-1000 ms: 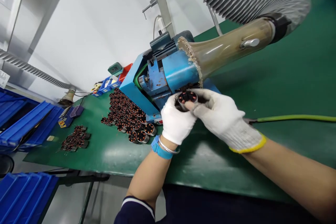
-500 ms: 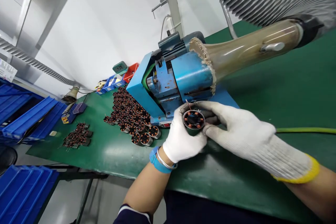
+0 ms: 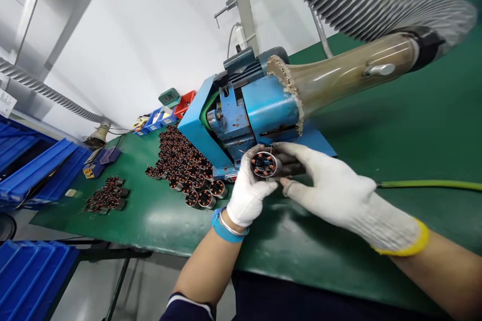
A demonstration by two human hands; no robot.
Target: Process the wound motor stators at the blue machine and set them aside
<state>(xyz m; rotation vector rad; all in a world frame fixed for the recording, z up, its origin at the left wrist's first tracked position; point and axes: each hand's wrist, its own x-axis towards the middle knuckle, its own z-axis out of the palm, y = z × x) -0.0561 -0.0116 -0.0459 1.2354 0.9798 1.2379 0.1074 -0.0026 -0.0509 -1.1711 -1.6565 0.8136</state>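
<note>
In front of the blue machine (image 3: 271,105), my gloved left hand (image 3: 246,193) has its fingers wrapped round a round metal part with copper windings (image 3: 263,164). The part's open face is turned up toward me. My right hand (image 3: 320,175), in a white glove with a yellow cuff and dark fingertips, touches the part's right side; its fingers and thumb are bent round that edge. How firmly the right fingers press is partly hidden. Many similar wound parts (image 3: 198,180) stand on the green table left of the machine.
A smaller pile of parts (image 3: 107,195) lies farther left. Blue trays (image 3: 41,170) stand beyond the table's left edge. A wide duct (image 3: 339,77) runs from the machine to the upper right. A green hose (image 3: 429,184) lies right of my hand. Small bins (image 3: 158,119) line the wall.
The held part has shifted left with my left hand and its face is tilted differently. My right hand has moved left too, its thumb now lower beside the part. The view has shifted slightly.
</note>
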